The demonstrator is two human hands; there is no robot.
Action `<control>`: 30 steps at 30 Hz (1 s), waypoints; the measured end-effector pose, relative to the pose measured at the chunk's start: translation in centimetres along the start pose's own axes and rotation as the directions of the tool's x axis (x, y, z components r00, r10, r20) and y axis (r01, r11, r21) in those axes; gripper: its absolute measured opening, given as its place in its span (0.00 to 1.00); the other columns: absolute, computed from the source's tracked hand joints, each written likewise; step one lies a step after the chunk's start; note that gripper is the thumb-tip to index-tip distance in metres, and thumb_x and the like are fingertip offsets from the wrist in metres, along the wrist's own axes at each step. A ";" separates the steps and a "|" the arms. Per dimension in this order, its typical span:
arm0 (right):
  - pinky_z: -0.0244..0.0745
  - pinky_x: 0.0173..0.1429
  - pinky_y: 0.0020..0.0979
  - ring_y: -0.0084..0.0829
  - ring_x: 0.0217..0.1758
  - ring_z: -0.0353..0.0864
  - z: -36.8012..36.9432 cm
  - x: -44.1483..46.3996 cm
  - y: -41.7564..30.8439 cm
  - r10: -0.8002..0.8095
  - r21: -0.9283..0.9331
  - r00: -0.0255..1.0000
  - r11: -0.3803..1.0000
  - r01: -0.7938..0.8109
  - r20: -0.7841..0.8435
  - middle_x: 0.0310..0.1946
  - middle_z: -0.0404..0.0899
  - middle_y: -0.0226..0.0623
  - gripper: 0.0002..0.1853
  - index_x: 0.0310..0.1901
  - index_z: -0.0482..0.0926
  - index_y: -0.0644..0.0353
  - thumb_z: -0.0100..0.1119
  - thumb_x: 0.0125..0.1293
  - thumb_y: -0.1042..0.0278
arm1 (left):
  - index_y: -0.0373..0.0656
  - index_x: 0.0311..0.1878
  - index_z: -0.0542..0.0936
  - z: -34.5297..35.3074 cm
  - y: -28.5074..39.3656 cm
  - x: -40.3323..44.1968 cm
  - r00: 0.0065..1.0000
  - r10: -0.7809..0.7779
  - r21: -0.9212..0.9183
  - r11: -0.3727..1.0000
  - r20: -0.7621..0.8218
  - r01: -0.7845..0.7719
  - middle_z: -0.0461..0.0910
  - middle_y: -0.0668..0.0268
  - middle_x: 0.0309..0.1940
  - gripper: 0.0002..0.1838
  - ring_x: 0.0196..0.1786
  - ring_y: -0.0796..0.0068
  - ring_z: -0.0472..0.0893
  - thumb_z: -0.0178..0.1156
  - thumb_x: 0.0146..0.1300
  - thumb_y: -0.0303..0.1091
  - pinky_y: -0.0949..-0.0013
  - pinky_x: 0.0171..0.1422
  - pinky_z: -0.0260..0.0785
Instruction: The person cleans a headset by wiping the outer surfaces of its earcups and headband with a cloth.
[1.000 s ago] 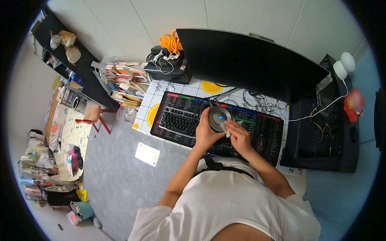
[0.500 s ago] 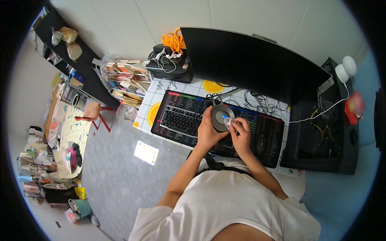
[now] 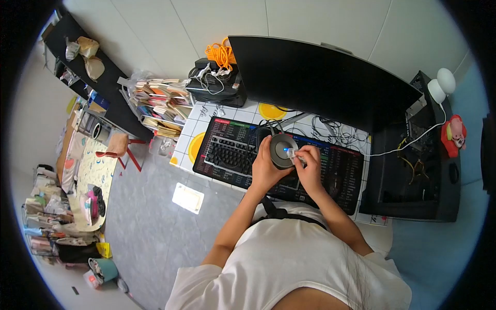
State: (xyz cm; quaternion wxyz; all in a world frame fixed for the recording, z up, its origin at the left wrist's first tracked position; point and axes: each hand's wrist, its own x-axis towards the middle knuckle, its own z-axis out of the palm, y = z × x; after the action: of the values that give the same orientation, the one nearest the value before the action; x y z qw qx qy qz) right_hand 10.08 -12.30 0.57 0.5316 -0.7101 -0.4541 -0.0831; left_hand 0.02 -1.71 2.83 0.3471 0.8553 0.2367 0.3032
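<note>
Within the curled left hand (image 3: 263, 168) is the device (image 3: 278, 148); the right hand (image 3: 309, 168) pinches a white scrap (image 3: 291, 154) at its top. Pressing harder there than the left hand grips could tip the device onto the mat (image 3: 341, 173) below.

Left forearm (image 3: 235, 227) directed toward one o'clock; left hand (image 3: 264, 171) curved in a firm grip, fingers toward twelve, thumb toward two. Right forearm (image 3: 337, 218) directed toward eleven; right hand (image 3: 309, 169) near the left, fingers bent, pinching toward ten.
</note>
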 end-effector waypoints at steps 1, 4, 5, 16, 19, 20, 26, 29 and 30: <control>0.68 0.46 0.37 0.40 0.41 0.72 0.0 0.0 0.1 0.079 -0.002 0.996 0.997 -0.079 -0.050 0.33 0.73 0.39 0.08 0.31 0.75 0.65 0.64 0.50 0.79 | 0.35 0.64 0.58 -0.1 0.1 0.0 1.000 0.011 0.017 1.000 -0.008 -0.011 0.66 0.49 0.60 0.52 0.59 0.51 0.71 0.74 0.35 0.39 0.60 0.58 0.68; 0.68 0.46 0.38 0.41 0.40 0.72 0.4 -0.4 -0.5 0.122 0.017 0.992 0.992 -0.122 -0.017 0.33 0.72 0.39 0.08 0.30 0.75 0.65 0.65 0.50 0.77 | 0.36 0.64 0.58 0.0 -0.2 -0.1 1.000 0.008 0.028 1.000 -0.021 -0.007 0.66 0.49 0.60 0.52 0.59 0.51 0.71 0.75 0.34 0.38 0.60 0.58 0.68; 0.68 0.45 0.38 0.41 0.40 0.72 0.5 -0.7 -0.7 0.088 0.033 0.994 0.995 -0.090 0.062 0.33 0.72 0.39 0.09 0.29 0.74 0.65 0.66 0.49 0.77 | 0.36 0.64 0.58 0.3 -0.4 -0.2 1.000 0.007 0.027 1.000 -0.021 -0.006 0.66 0.49 0.60 0.52 0.59 0.51 0.71 0.75 0.34 0.38 0.60 0.58 0.68; 0.69 0.42 0.36 0.40 0.39 0.72 -0.8 -0.6 2.1 0.081 -0.069 0.996 0.995 -0.079 0.026 0.33 0.72 0.39 0.06 0.31 0.73 0.66 0.61 0.56 0.77 | 0.37 0.65 0.57 0.2 0.0 -0.5 0.998 -0.003 0.013 1.000 0.057 0.003 0.64 0.50 0.61 0.55 0.60 0.51 0.70 0.76 0.32 0.39 0.59 0.60 0.67; 0.70 0.43 0.36 0.40 0.40 0.73 -0.4 -0.8 1.1 0.022 -0.078 0.999 0.997 -0.019 0.044 0.35 0.73 0.39 0.05 0.32 0.74 0.66 0.60 0.57 0.77 | 0.37 0.65 0.57 0.2 -0.3 -0.4 0.999 -0.016 0.018 1.000 0.040 0.015 0.64 0.50 0.61 0.54 0.60 0.51 0.70 0.76 0.32 0.39 0.60 0.60 0.67; 0.70 0.44 0.36 0.40 0.40 0.73 -0.3 -1.0 0.5 0.012 -0.060 0.997 0.998 -0.008 0.071 0.35 0.73 0.39 0.05 0.32 0.74 0.67 0.61 0.56 0.77 | 0.37 0.65 0.57 0.2 -0.4 -0.3 0.999 -0.022 0.026 0.999 0.036 0.021 0.64 0.49 0.61 0.53 0.60 0.51 0.70 0.75 0.34 0.38 0.60 0.60 0.67; 0.71 0.44 0.35 0.41 0.39 0.74 0.1 -1.0 -2.6 -0.029 0.033 0.984 0.999 0.024 0.177 0.35 0.75 0.39 0.05 0.31 0.76 0.66 0.61 0.52 0.80 | 0.36 0.65 0.57 1.3 -1.6 -0.5 0.999 0.047 0.050 0.998 -0.017 -0.046 0.64 0.48 0.62 0.49 0.59 0.49 0.70 0.70 0.37 0.32 0.60 0.57 0.69; 0.71 0.44 0.35 0.41 0.39 0.74 0.2 -1.1 -1.9 -0.038 0.066 0.986 0.997 0.028 0.163 0.35 0.75 0.39 0.06 0.32 0.76 0.66 0.61 0.52 0.81 | 0.36 0.65 0.57 1.0 -1.3 -0.7 0.997 0.076 0.060 0.995 -0.030 -0.074 0.63 0.48 0.62 0.48 0.59 0.48 0.70 0.70 0.37 0.32 0.60 0.57 0.69; 0.71 0.44 0.35 0.41 0.40 0.74 0.0 -1.2 -1.6 -0.055 0.068 0.984 0.997 0.044 0.169 0.35 0.75 0.39 0.06 0.32 0.77 0.66 0.61 0.52 0.81 | 0.36 0.65 0.57 1.0 -1.2 -0.8 0.999 0.049 0.028 0.998 -0.017 -0.048 0.64 0.48 0.61 0.49 0.60 0.49 0.70 0.71 0.37 0.33 0.60 0.59 0.68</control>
State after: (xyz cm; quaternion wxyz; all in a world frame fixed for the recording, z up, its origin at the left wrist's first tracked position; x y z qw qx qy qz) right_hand 8.16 -12.94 0.91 0.5110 -0.6859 -0.5176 -0.0208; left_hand -0.05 -1.84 1.07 0.3256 0.8629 0.2232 0.3156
